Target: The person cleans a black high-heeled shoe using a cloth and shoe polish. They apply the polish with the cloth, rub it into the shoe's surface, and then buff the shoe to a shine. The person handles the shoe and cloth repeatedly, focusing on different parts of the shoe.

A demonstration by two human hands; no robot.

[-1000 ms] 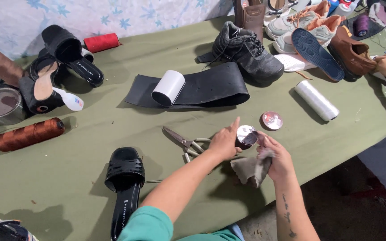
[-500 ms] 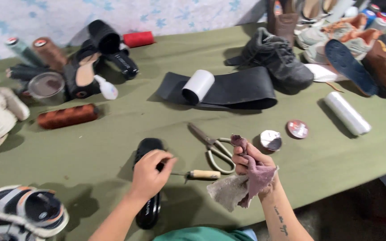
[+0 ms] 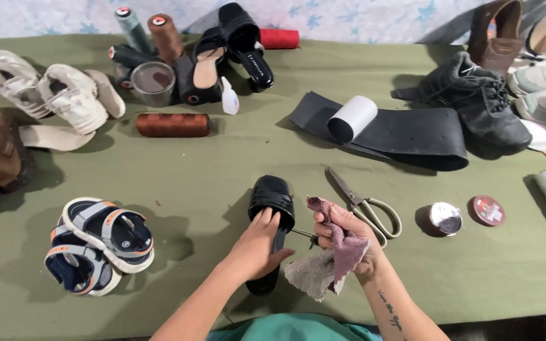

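Black sandal (image 3: 270, 208) pinned flat on the bench (image 3: 222, 164) by the left hand (image 3: 257, 243).
Right hand (image 3: 342, 237), at three o'clock, is clamped on a rag (image 3: 330, 268), ready for wiping.

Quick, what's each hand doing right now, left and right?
Left hand: open, resting flat on the black sandal.
Right hand: closed, holding a rag.
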